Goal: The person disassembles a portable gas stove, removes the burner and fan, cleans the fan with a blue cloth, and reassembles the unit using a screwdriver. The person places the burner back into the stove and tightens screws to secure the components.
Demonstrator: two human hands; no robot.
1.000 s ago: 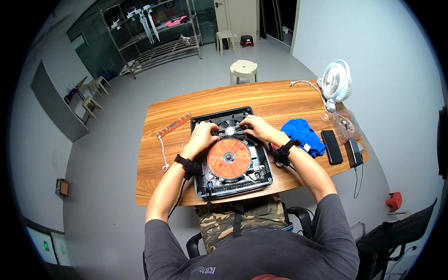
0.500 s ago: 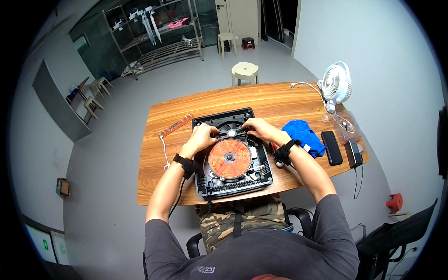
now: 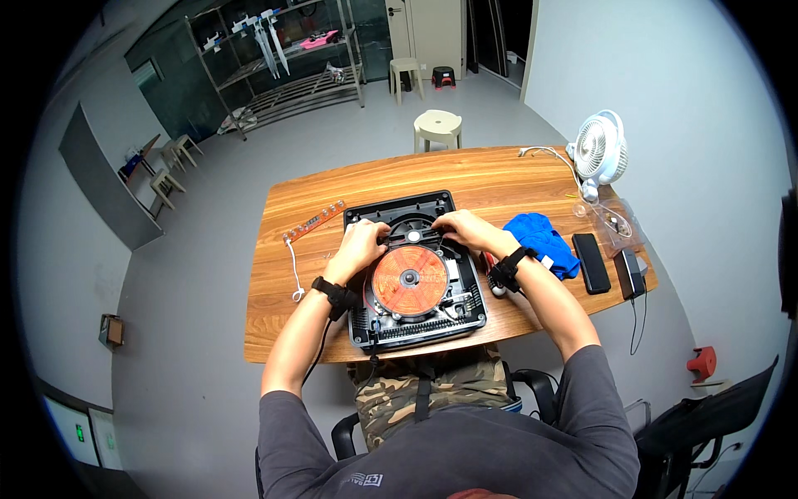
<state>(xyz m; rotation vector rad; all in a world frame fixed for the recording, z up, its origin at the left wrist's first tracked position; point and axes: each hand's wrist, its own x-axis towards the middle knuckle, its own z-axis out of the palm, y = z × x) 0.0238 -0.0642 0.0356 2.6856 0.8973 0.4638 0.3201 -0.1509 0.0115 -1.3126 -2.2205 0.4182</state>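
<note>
An opened induction cooker (image 3: 416,334), its black casing full of parts, lies on the wooden table in front of me. A round copper-coloured coil (image 3: 410,281) fills its middle. Just beyond the coil sits a black cooling fan (image 3: 414,237) with a pale round hub. My left hand (image 3: 363,246) has its fingers bent against the fan's left side. At the right side, my right hand (image 3: 462,228) grips with curled fingers. The fingertips are partly hidden among the dark parts. A black band with a cable circles each wrist.
An orange strip (image 3: 314,221) with a white cable lies left of the cooker. To the right are a blue cloth (image 3: 539,241), a black phone (image 3: 591,264), a black box-shaped device (image 3: 629,274) and a white fan (image 3: 600,150). A stool (image 3: 438,126) stands beyond the table.
Both hands stay at the cooling fan's sides with very little movement. Its blades showed around the hub before; now a dark curved gap shows beyond it, and the fan looks slightly tilted.
</note>
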